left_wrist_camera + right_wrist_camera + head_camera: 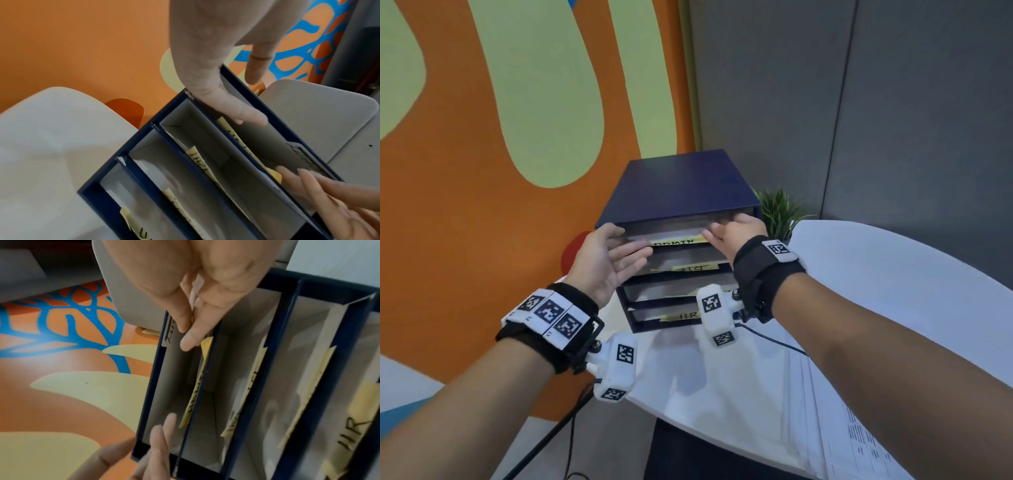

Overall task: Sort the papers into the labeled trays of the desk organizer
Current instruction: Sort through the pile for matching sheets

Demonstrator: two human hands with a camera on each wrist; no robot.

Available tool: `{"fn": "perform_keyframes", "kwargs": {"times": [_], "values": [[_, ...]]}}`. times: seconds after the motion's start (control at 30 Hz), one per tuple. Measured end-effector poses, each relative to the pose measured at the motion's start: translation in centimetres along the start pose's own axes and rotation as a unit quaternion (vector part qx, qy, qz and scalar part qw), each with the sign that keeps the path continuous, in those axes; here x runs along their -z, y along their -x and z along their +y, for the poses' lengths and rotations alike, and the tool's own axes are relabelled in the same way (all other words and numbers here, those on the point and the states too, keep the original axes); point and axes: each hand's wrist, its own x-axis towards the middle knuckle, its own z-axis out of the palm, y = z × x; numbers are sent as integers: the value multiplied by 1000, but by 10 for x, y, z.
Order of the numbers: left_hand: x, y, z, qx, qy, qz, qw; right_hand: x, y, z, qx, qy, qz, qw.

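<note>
A navy desk organizer [681, 185] stands on the white table, its stacked trays tagged with yellow notes such as ADMIN [674, 241] and HR [688, 316]. A white printed sheet [267, 146] lies partly inside the top tray. My right hand [714, 231] is at that tray's right end and pinches the sheet's near edge between thumb and fingers [191, 340]. At the left end of the tray front my left hand [630, 250] stays open, its straight fingers [246, 116] reaching just into the top slot. One label is hidden behind my right wrist.
A spread of printed papers [859, 445] lies on the white table [893, 274] at the lower right. A small green plant [779, 209] stands behind the organizer's right side. A dark cable [774, 339] trails across the table. An orange and green wall is close on the left.
</note>
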Motion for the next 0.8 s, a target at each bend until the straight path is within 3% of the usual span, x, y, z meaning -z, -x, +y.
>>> {"fn": "perform_keyframes", "kwargs": {"times": [0.27, 0.43, 0.53, 0.6, 0.7, 0.73, 0.8], "values": [[-55, 12, -30, 15, -138, -82, 987, 47, 18, 5, 13, 25, -40, 999], [-124, 29, -69, 36, -253, -226, 940, 110, 25, -11, 36, 152, -5, 988], [-161, 29, -96, 23, -308, -263, 914, 163, 24, -15, 45, 257, 62, 963], [-179, 20, -114, 2, -361, -268, 893, 197, 25, -12, 39, 415, 98, 904], [-197, 2, -144, -48, -459, -249, 851, 230, 32, -3, -40, 699, 27, 713], [-201, -4, -153, -65, -493, -234, 836, 235, 35, 2, -76, 741, -1, 667], [-205, -13, -167, -66, -537, -207, 815, 245, 38, 14, -134, 780, -56, 608]]}}
